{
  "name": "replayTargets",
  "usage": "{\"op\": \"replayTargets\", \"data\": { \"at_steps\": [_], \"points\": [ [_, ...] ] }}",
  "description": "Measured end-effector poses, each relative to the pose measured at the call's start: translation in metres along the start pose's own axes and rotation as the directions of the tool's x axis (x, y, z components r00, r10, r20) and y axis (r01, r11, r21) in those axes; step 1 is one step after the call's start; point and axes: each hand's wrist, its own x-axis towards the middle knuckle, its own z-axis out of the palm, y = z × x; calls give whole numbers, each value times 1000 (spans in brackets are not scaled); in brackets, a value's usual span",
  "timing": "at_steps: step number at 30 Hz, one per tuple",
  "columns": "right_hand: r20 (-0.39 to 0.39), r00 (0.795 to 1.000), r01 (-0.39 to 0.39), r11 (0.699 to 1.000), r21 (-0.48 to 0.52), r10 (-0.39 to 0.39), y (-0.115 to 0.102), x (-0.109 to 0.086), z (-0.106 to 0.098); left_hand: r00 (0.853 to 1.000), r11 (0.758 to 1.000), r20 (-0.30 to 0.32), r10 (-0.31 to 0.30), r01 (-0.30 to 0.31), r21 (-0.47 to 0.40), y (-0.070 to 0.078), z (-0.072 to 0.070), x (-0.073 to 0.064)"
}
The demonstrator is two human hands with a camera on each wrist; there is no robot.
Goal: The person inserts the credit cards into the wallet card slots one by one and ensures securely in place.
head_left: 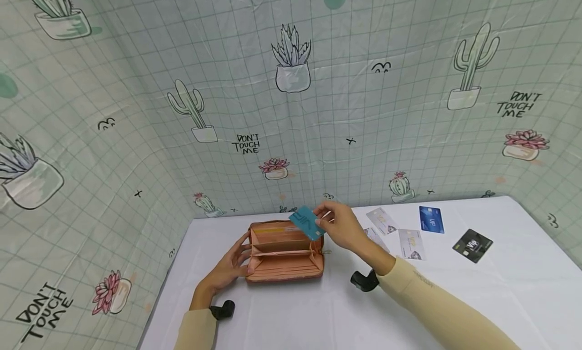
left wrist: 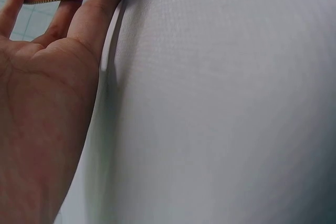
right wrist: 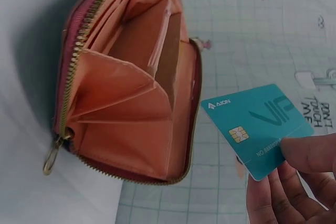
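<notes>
Teal VIP card (head_left: 304, 221): in the right hand, above the back right part of the wallet and apart from it.
Card's direction: printed face showing; long axis slants, one end away and to the left of the right fingertips, the gold chip (right wrist: 238, 135) end back toward the person, below the right thumb.
Right hand (head_left: 340, 223): pinches the card by a long edge, thumb on the printed face, fingers beneath.
Left hand (head_left: 230, 263): grips the wallet's left end, its fingers spread across the edges.
Orange zip-around wallet (head_left: 285, 278): unzipped and spread wide, long axis running sideways from the left hand toward the space under the right; its mouth faces up and toward the person, a divider across the middle.
Zipper pull (right wrist: 51, 157): hangs at the wallet's right end, opposite the left hand.
Silver cards (head_left: 412, 245): three, just right of the right hand, one partly hidden behind its wrist.
Blue VIP card (head_left: 432, 219): flat, farther right of the right hand.
Black Vip card (head_left: 473, 245): farthest right of the right hand, lying diagonally.
White tabletop (head_left: 282, 319): beneath both hands.
Cactus-print backdrop (head_left: 318, 112): beyond both hands.
</notes>
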Motion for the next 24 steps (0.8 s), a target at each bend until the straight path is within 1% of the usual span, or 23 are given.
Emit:
{"op": "replayTargets", "data": {
  "at_steps": [6, 12, 21, 24],
  "points": [
    [39, 999, -1, 1000, 0, 1, -9, 13, 13, 1000, 1000, -3, 10, -10, 3, 0, 0, -1],
    [72, 997, 11, 1000, -4, -10, -11, 27, 27, 1000, 1000, -5, -4, 4, 16, 1, 1, 0],
    [117, 992, 46, 999, -19, -43, -11, 39, 48, 1000, 1000, 1, -1, 1, -8, 0, 0, 1],
    [129, 990, 61, 998, -31, -56, -11, 43, 54, 1000, 1000, -4, -1, 1, -2, 0, 0, 1]
  ]
}}
